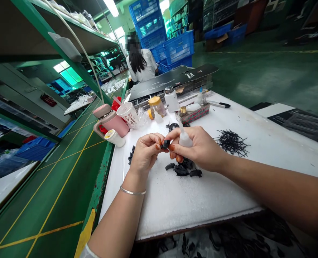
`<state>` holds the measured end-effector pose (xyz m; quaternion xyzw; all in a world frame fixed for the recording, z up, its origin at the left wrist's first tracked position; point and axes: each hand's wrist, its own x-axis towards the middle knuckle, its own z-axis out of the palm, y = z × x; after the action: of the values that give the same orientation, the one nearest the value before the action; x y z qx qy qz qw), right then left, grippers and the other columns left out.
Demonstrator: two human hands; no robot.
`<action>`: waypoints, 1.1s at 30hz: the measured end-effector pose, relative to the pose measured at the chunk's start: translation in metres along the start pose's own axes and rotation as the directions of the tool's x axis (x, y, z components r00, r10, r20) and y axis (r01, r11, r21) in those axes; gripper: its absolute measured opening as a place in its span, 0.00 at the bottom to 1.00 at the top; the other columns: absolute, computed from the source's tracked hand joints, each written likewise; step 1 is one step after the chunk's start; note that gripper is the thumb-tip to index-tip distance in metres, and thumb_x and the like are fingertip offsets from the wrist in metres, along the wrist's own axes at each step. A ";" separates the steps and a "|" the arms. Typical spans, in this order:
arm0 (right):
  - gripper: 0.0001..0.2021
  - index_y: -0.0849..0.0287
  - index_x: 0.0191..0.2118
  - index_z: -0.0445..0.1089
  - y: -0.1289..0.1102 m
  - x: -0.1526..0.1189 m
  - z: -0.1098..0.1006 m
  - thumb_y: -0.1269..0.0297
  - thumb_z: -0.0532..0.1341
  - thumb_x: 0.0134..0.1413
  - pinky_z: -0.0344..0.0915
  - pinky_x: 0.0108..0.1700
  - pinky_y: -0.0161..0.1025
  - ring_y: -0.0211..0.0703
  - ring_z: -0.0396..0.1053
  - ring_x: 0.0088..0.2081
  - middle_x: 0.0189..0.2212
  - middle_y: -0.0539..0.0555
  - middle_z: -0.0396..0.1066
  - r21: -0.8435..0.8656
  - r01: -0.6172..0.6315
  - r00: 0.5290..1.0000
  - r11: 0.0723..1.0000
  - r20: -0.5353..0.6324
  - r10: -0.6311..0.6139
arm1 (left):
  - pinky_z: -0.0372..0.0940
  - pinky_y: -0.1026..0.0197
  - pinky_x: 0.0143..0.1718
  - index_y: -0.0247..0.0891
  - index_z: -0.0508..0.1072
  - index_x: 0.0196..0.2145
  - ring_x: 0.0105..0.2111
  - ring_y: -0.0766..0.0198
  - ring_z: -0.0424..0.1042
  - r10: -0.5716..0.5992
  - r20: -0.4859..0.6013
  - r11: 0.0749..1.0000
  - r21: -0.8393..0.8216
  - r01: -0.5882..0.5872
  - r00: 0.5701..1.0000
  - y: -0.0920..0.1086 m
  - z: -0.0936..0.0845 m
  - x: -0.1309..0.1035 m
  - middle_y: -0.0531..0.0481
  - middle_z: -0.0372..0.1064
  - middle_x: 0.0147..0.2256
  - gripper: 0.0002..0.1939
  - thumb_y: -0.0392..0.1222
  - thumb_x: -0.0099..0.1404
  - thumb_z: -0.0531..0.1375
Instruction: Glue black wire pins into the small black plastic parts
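Above the white tabletop, my left hand (147, 150) pinches a small black part (165, 144) between thumb and fingers. The fingertips of my right hand (198, 148) close on the other side of the same part. A small white squeeze bottle (185, 139) with a thin upward nozzle is also tucked in my right hand. Below the hands lies a loose group of curved black pieces (181, 170). More black pieces (131, 154) lie left of my left hand, partly hidden by it. To the right is a pile of thin black sticks (231, 142).
A pink thermos (113, 120), a paper cup (128, 114), a white tub (114, 138), a yellow-lidded jar (157, 104) and a metal-topped bottle (171, 99) stand at the back left. A patterned box (195, 114) and a pen-like tool (220, 104) lie farther right. Another person (143, 64) sits beyond.
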<state>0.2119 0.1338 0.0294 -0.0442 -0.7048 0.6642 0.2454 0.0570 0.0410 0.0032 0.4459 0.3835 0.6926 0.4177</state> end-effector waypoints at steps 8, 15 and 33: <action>0.07 0.64 0.31 0.67 0.007 0.006 -0.005 0.69 0.65 0.46 0.63 0.20 0.27 0.30 0.63 0.19 0.20 0.50 0.69 0.383 -0.314 0.945 0.869 0.216 0.246 | 0.66 0.65 0.27 0.33 0.71 0.23 0.26 0.68 0.68 -0.079 0.070 0.997 -0.010 0.080 0.994 0.002 -0.001 0.000 0.51 0.66 0.27 0.09 0.38 0.51 0.68; 0.10 0.63 0.30 0.66 0.006 0.004 -0.003 0.66 0.66 0.44 0.65 0.21 0.28 0.31 0.64 0.19 0.20 0.50 0.69 0.289 -0.276 0.956 0.917 0.180 0.231 | 0.67 0.63 0.26 0.33 0.69 0.22 0.23 0.65 0.70 -0.209 0.047 0.978 0.029 0.208 0.977 0.003 -0.004 -0.001 0.51 0.68 0.24 0.15 0.43 0.47 0.70; 0.06 0.63 0.28 0.65 0.005 0.004 -0.002 0.71 0.63 0.43 0.62 0.18 0.27 0.31 0.62 0.16 0.17 0.51 0.68 0.280 -0.363 0.931 0.889 0.137 0.337 | 0.63 0.67 0.28 0.33 0.73 0.23 0.26 0.68 0.69 -0.140 0.035 0.970 0.206 0.130 0.989 0.011 -0.008 0.000 0.49 0.71 0.25 0.08 0.36 0.48 0.70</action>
<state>0.2078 0.1373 0.0261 -0.1045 -0.5857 0.7980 0.0954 0.0470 0.0354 0.0103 0.4760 0.4712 0.6084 0.4257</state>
